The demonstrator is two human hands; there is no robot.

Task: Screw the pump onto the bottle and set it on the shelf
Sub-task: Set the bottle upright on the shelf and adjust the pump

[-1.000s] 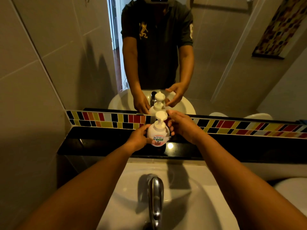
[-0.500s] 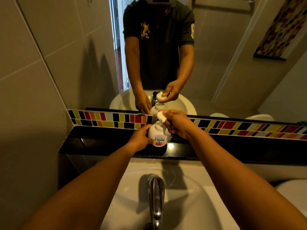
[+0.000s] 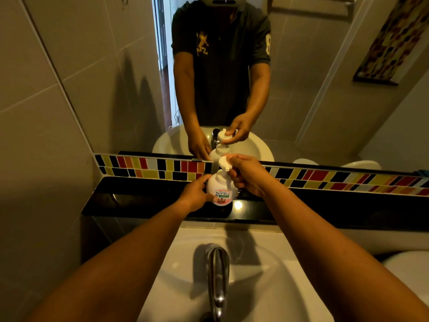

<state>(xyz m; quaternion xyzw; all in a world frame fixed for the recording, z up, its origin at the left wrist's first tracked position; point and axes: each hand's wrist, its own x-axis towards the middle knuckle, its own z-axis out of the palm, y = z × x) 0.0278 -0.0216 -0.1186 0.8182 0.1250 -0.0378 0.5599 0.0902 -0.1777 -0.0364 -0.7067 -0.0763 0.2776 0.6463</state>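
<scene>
Home bathroom, as I see it: white washbasin (image 3: 290, 275) with chrome tap (image 3: 217, 275) below me, wall mirror (image 3: 301, 89) ahead, glossy black shelf (image 3: 139, 201), coloured mosaic strip (image 3: 325, 180), grey wall tiles (image 3: 34, 135).

The bottle (image 3: 220, 189) and pump (image 3: 224, 163) are white, its label pink, green and red. Shelf (image 3: 144, 201) black; tile strip (image 3: 151, 167) black, yellow, red, orange, white. Sink (image 3: 274, 287) white.

Right hand (image 3: 248, 175) apparently re-gripped pump (image 3: 224, 163).
</scene>
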